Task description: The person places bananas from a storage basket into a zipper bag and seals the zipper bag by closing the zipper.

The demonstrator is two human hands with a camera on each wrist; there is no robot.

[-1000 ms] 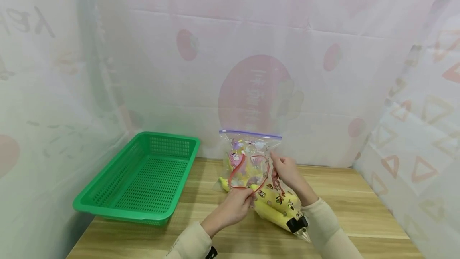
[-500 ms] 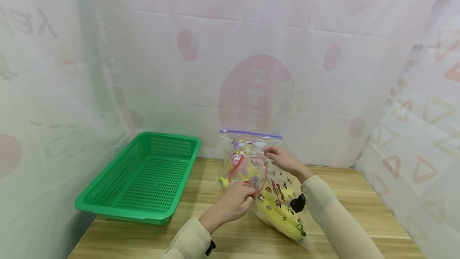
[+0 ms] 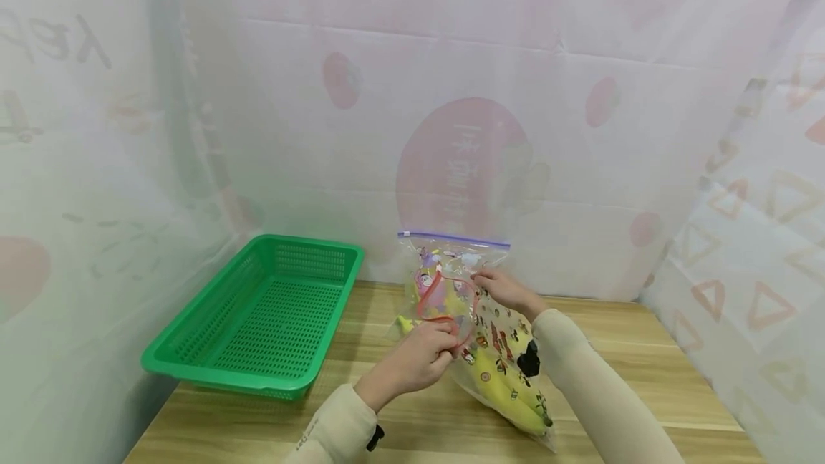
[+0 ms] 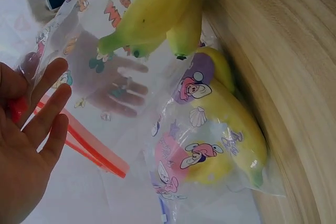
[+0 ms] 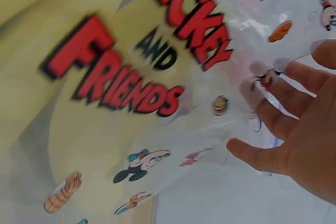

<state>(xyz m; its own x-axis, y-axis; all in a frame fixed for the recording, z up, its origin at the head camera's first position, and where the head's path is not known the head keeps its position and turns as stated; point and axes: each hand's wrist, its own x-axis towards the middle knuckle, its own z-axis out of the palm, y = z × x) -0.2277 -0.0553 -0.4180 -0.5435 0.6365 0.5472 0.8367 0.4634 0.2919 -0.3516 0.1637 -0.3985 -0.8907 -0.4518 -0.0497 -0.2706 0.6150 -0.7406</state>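
Observation:
My left hand (image 3: pixel 422 356) pinches the red zip edge (image 4: pixel 97 142) of a clear, cartoon-printed zip bag (image 3: pixel 496 339). Bananas (image 3: pixel 509 389) lie in this bag, which slants toward the table's front right. At the opposite side of its mouth, my right hand (image 3: pixel 509 288) holds the rim between thumb and fingers; in the left wrist view its fingers show through the film. Red "Mickey and Friends" lettering (image 5: pixel 142 77) crosses the bag in the right wrist view. Behind stands a second printed zip bag (image 4: pixel 194 129) with a purple zip (image 3: pixel 454 239), with yellow fruit inside.
A green plastic basket (image 3: pixel 258 383) with perforated walls stands on the left of the wooden table (image 3: pixel 619 349). Printed white cloth (image 3: pixel 309 127) hangs behind and along both sides. Black wrist devices (image 3: pixel 528 360) sit near the sleeves.
My right hand has shifted up and left along the bag's mouth, and its wrist device has risen away from the bananas. The bananas reach farther into the bag's lower corner. My left hand keeps its grip.

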